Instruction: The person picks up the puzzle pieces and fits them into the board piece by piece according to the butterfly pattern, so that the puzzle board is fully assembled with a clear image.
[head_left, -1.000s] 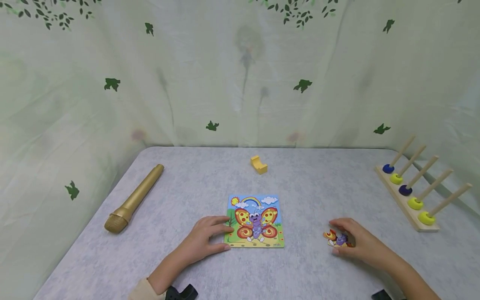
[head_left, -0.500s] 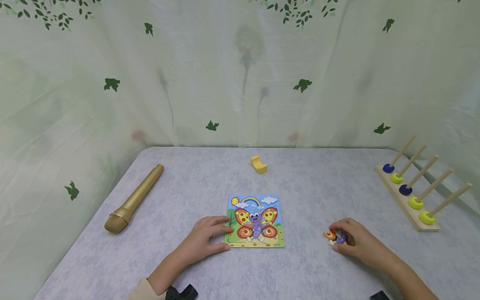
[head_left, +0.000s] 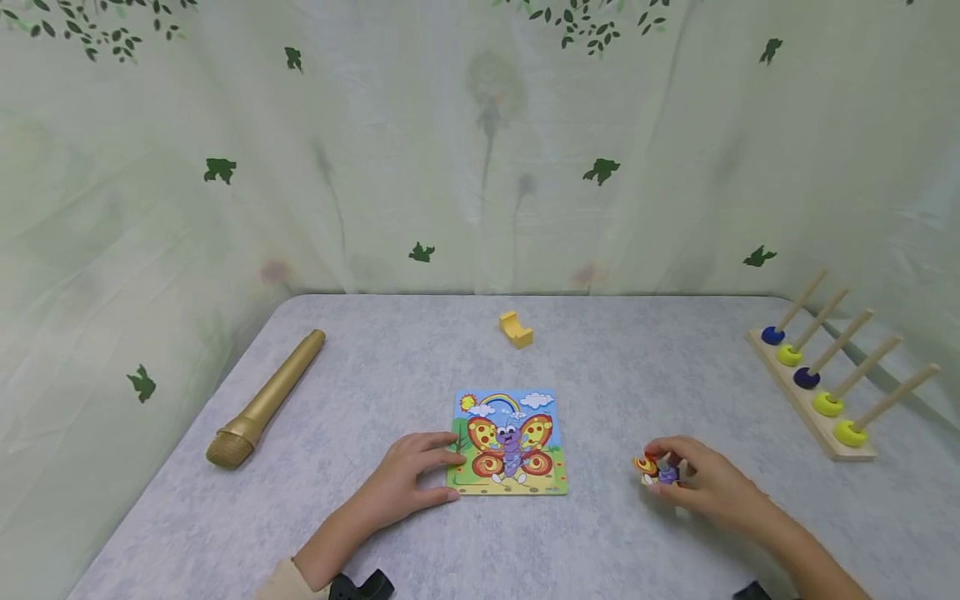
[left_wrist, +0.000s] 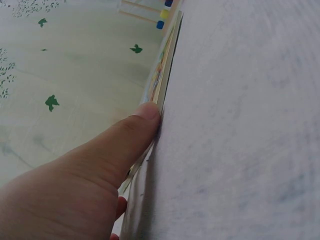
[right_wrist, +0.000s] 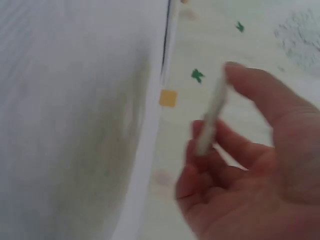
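Observation:
A square butterfly puzzle board (head_left: 512, 446) lies flat at the middle of the table. My left hand (head_left: 412, 475) rests at its left side, fingertips on the left edge. Its thumb (left_wrist: 135, 127) touches the board's side in the left wrist view. On the right, my right hand (head_left: 708, 483) pinches a small puzzle piece (head_left: 660, 471) printed with a purple body and red-yellow swirls. That piece is held just above the table. The right wrist view, blurred, gives only the pale side of the piece (right_wrist: 212, 120) between thumb and fingers.
A gold microphone (head_left: 266, 400) lies at the left. Near the back is a yellow curved block (head_left: 516, 330). A wooden peg stand (head_left: 813, 400) with blue and yellow beads stands at the right. A pale curtain hangs behind the table.
My right hand has tightened its pinch on the puzzle piece, lifted it off the table and shifted slightly left. My left hand stays at the board.

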